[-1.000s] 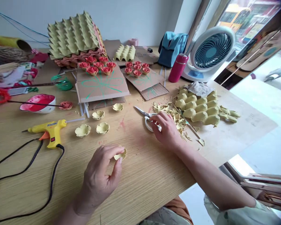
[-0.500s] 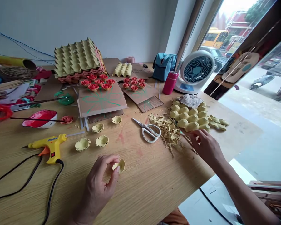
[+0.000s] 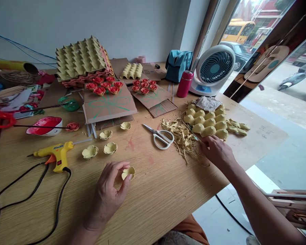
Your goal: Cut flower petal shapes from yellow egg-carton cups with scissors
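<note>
My left hand [image 3: 111, 190] holds a small pale-yellow egg-carton flower cup [image 3: 128, 173] between thumb and fingers, low over the table. Behind it, several similar flower cups [image 3: 110, 148] sit on the wood. My right hand [image 3: 215, 149] is closed around a thin stick [image 3: 197, 137], whose far end lies over a heap of yellow carton scraps [image 3: 180, 132]. Beyond this hand is a yellow egg carton piece [image 3: 206, 123], bumps up, with a grey crumpled cloth on it. White-handled scissors [image 3: 163, 139] lie slightly apart left of the scraps.
A yellow glue gun [image 3: 54, 154] with a black cord lies at left near a bowl of red paint [image 3: 44, 126]. Red flowers stand on cardboard [image 3: 109, 107]. Stacked egg trays [image 3: 79, 61], a pink bottle [image 3: 185, 84] and a fan [image 3: 215, 69] stand farther back.
My right hand has come down and closed on the thin stick beside the scraps. My left hand keeps its hold on the flower cup. The view has shifted slightly.
</note>
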A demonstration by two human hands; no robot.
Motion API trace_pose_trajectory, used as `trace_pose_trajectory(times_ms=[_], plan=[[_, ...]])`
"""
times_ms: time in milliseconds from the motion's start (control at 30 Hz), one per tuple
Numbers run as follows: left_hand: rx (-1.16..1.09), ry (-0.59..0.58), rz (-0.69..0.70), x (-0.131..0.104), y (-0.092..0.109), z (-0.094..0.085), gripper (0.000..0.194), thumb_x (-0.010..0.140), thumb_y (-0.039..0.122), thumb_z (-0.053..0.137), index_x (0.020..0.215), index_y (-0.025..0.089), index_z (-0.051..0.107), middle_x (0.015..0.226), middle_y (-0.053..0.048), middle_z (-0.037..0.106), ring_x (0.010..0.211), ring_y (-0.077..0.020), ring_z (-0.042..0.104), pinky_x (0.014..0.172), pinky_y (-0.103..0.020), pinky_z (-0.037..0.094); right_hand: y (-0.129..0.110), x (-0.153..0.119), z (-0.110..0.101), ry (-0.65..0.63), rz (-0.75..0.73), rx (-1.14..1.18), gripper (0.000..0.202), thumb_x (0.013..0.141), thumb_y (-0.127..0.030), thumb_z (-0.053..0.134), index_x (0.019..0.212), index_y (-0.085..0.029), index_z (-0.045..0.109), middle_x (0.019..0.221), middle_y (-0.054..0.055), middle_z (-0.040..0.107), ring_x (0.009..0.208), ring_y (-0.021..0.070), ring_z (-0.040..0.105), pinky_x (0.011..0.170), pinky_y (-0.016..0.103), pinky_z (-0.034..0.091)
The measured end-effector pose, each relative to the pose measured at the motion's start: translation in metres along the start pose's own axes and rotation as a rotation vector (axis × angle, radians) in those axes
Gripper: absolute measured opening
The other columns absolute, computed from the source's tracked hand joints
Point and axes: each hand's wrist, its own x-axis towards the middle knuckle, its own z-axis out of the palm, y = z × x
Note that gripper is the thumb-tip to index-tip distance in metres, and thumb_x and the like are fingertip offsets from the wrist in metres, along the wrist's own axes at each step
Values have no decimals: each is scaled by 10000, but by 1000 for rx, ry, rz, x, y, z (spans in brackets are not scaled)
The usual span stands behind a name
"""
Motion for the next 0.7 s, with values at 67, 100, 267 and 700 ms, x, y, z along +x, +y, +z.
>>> trace_pose_trajectory(times_ms=[67,100,267,700], plan=[[-2,-5,-6,0,0,0,227,945,167,570,1168,207,554,1010,-62,644,925,-207,627,851,-340,515,3,-4,-4,-9,-23,25,228,955,-314,483,784,-208,589,796,80,678,635,199,603,488,275,320],[0,-5,-7,0,-1,0,224,945,168,571,1165,207,555,1007,-60,645,926,-207,627,853,-341,514,6,-8,-6,-13,-38,41,217,952,-310,478,790,-212,585,759,66,669,619,198,600,492,276,333],[-3,18,-23,0,-1,1,194,946,178,576,1137,208,566,1004,-52,653,909,-199,638,842,-332,519,22,-36,-19,-49,-159,140,210,986,-349,460,843,-228,553,678,18,639,543,176,578,510,283,395],[12,49,-86,0,-1,0,174,946,218,591,1120,207,585,985,-43,676,900,-196,665,859,-337,538,39,-63,-19,-102,-621,139,339,1077,-331,362,874,-215,607,777,45,623,612,171,576,615,297,441]])
